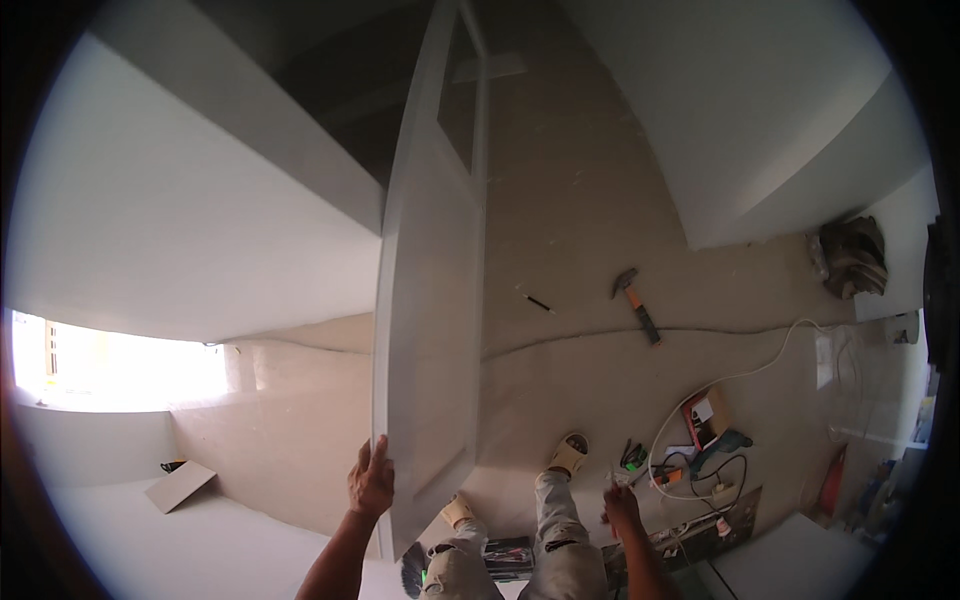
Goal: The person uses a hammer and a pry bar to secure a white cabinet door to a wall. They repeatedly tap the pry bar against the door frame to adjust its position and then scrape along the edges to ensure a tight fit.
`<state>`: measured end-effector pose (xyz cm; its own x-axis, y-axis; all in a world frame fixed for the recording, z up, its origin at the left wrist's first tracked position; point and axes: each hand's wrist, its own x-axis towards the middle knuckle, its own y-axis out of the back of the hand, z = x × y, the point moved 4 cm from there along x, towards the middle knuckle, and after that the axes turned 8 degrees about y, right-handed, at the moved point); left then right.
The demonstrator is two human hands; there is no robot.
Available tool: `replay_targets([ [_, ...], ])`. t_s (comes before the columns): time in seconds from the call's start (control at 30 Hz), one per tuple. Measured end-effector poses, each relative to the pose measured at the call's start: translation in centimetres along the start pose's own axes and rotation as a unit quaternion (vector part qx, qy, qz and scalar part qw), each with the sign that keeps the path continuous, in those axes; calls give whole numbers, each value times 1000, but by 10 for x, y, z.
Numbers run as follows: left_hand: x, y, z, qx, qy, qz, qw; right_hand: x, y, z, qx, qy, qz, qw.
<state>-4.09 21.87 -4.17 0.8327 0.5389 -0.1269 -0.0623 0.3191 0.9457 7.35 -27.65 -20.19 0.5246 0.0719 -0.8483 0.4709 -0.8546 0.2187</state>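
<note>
A white door panel [420, 300] with an upper framed opening stands upright in front of me. My left hand [372, 480] grips its left edge low down, with fingers wrapped round it. Right of the panel, my right hand [622, 510] is closed on a small, pale, partly see-through item that I cannot make out clearly. Near that hand are a pair of dark pliers or similar tool [632, 458], a red-and-brown box [705, 418], a drill-like tool [730, 443] and a white cable [745, 372].
A hammer [640, 310] and a pencil [538, 303] lie on the beige floor [565, 220]. Pale walls [200, 200] flank both sides. A dark bundle [850, 255] sits at right, a tile [180, 487] at lower left. A black power cord [740, 490] runs beside my right foot.
</note>
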Motion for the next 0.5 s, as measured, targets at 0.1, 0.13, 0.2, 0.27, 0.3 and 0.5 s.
replay_targets([
  [0.1, 7, -11, 11, 27, 16, -12, 999, 20, 10, -65, 123, 113, -30, 985],
  [0.13, 8, -13, 11, 38, 21, -14, 999, 28, 10, -75, 152, 156, -43, 975],
  [0.2, 2, -14, 9, 61, 41, -18, 997, 22, 4, -86, 149, 140, -69, 976],
  [0.27, 3, -13, 15, 61, 61, -29, 996, 27, 7, -66, 147, 96, -87, 981],
  [0.3, 4, -14, 17, 62, 77, -47, 994, 39, 5, -28, 148, 62, -90, 983],
  [0.5, 5, -20, 17, 66, 74, -25, 995, 29, 43, 74, 3, -64, -83, 994],
])
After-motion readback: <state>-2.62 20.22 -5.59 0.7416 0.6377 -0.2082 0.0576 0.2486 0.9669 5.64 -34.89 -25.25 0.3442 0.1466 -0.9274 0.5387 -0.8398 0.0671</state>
